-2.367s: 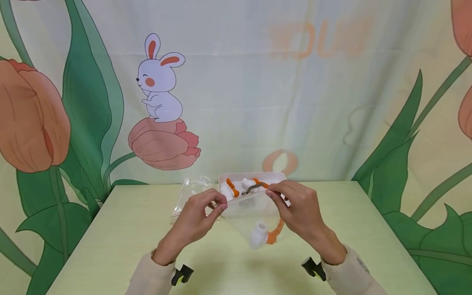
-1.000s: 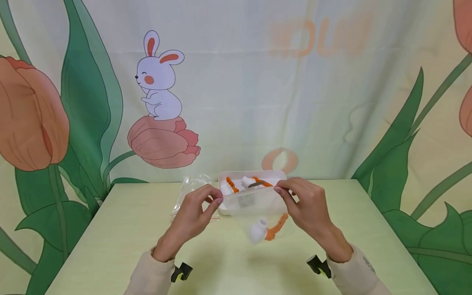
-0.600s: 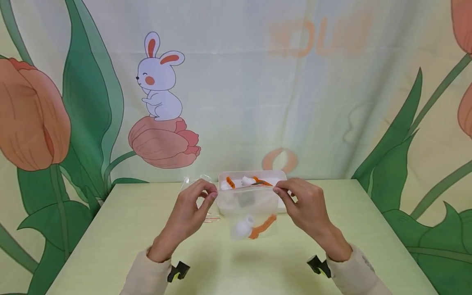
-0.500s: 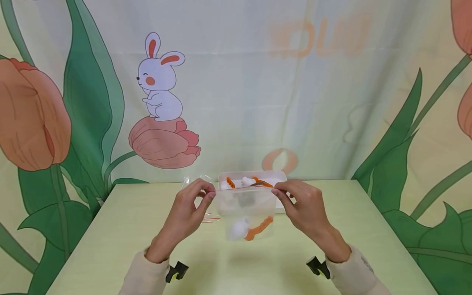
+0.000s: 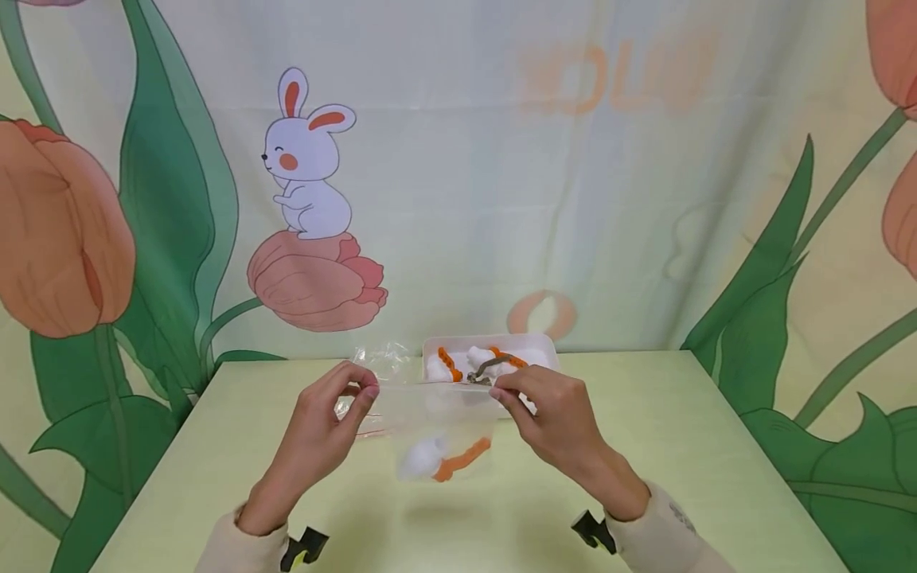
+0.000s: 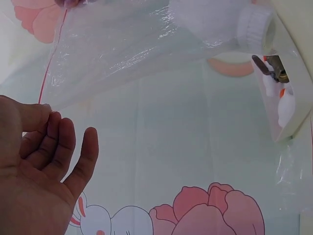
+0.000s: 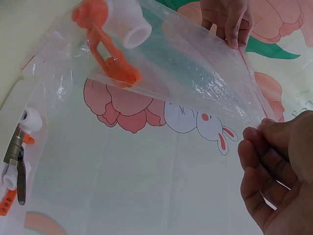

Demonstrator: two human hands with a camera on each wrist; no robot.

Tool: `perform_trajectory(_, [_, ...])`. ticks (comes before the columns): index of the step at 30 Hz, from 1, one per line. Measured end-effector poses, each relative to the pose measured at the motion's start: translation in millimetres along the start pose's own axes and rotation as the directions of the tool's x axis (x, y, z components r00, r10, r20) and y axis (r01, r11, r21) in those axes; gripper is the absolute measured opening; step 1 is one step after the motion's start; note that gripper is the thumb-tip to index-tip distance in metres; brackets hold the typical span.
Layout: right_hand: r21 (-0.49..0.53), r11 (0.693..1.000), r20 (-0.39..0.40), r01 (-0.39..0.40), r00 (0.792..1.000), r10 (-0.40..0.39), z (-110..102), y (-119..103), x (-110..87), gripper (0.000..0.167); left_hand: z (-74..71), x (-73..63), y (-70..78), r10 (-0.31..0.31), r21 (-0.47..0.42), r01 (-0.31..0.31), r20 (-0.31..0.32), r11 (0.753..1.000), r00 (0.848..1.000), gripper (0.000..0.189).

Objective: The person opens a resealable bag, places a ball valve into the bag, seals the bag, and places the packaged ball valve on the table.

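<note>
Between both hands hangs a clear zip bag [image 5: 440, 410] with a red line along its top edge. Inside lies a white plastic ball valve [image 7: 129, 22] with an orange lever, low in the bag. My left hand [image 5: 322, 422] pinches one top corner between thumb and index finger. The opposite corner is pinched by my right hand [image 5: 555, 410]. In the left wrist view the valve's ribbed white end [image 6: 257, 29] shows through the film. The bag is held above the table, its top edge stretched straight between the hands.
Behind the bag stands a white tray [image 5: 537, 346] with white-and-orange valves and a metal valve [image 7: 13, 147] with a grey lever. More clear zip bags [image 5: 383, 362] lie left of the tray. A printed curtain [image 5: 458, 199] hangs at the table's [image 5: 688, 477] back edge.
Both hands have shifted left and a little toward me, carrying the bag along. The bag hung slanted earlier and now hangs more level, with the tray's contents more exposed behind it.
</note>
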State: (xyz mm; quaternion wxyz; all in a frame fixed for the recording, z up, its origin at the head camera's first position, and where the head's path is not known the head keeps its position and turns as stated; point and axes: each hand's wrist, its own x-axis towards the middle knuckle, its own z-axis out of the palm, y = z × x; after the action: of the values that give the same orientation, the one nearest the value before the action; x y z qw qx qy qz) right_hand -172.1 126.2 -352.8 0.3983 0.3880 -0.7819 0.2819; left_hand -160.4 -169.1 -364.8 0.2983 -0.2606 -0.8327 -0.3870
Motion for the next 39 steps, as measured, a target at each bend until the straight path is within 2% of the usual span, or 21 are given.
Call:
perform_trajectory(9, [0.03,1.0,0.038,0.008,0.999,-0.009,16,-13,3.3,0.003,-19.2,-12.9,-7.2,-0.083,-0.031,0.084,0.033,0.996,0.996,0.01])
perform_trajectory(14, [0.052,0.999,0.049,0.016,0.999,-0.018,26,-23,6.4,0.007,-32.7,-21.9,-10.0,-0.104,-0.018,0.105,0.039,0.994,0.994,0.01])
perform_trajectory(17, [0.065,0.998,0.057,0.02,0.998,-0.024,32,-28,7.2,0.007,-40.3,-27.3,-10.8,-0.139,-0.011,0.139,0.05,0.99,0.989,0.009])
perform_trajectory(20, [0.077,0.996,0.056,0.04,0.997,-0.044,39,-33,7.1,0.007,-48.7,-32.8,-12.2,-0.183,-0.023,0.186,0.088,0.982,0.979,0.007])
perform_trajectory(26, [0.084,0.993,0.046,0.08,0.995,-0.084,48,-40,5.9,0.006,-63.3,-42.4,-16.8,-0.251,-0.022,0.259,0.19,0.966,0.949,0.007])
perform_trajectory(34, [0.065,0.992,0.065,0.109,0.991,-0.113,57,-53,3.6,0.006,-77.4,-52.9,-21.1,-0.272,-0.006,0.281,0.22,0.96,0.937,0.006])
perform_trajectory(39, [0.06,0.99,0.074,0.126,0.989,-0.13,63,-60,-1.8,0.004,-85.6,-60.4,-26.4,-0.302,-0.02,0.32,0.282,0.947,0.911,0.005])
